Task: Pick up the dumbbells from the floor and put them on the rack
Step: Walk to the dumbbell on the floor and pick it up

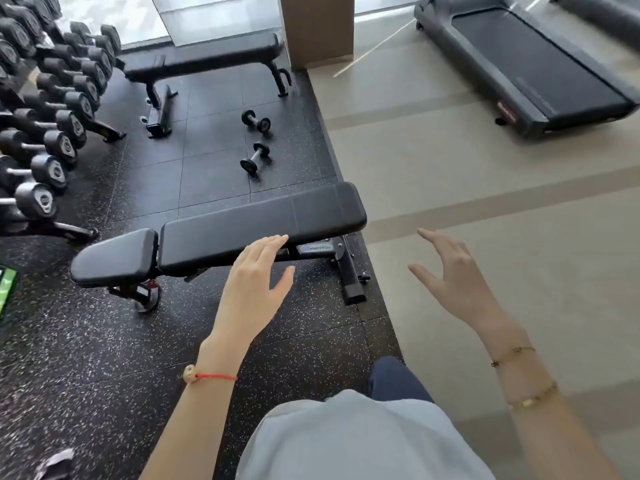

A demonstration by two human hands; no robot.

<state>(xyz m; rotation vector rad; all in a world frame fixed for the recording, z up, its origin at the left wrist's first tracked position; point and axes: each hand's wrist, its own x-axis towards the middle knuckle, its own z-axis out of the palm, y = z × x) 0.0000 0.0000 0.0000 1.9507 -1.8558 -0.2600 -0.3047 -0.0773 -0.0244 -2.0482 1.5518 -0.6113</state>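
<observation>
- Both hands, left (pixel 254 282) and right (pixel 450 277), spread wide, holding nothing.
- Two dumbbells (pixel 255 121) (pixel 255 157) lie on the floor (pixel 214 174).
- Rack (pixel 45 109) cut off at left edge.

— What sort of place was it?
— A gym. A rack (pixel 38 109) full of dumbbells stood at the left, and 2 padded benches (pixel 221 230) sat on black speckled rubber flooring (pixel 86 341).
— Anything else?
— A treadmill (pixel 526 64) stood on the pale floor at the right.
</observation>
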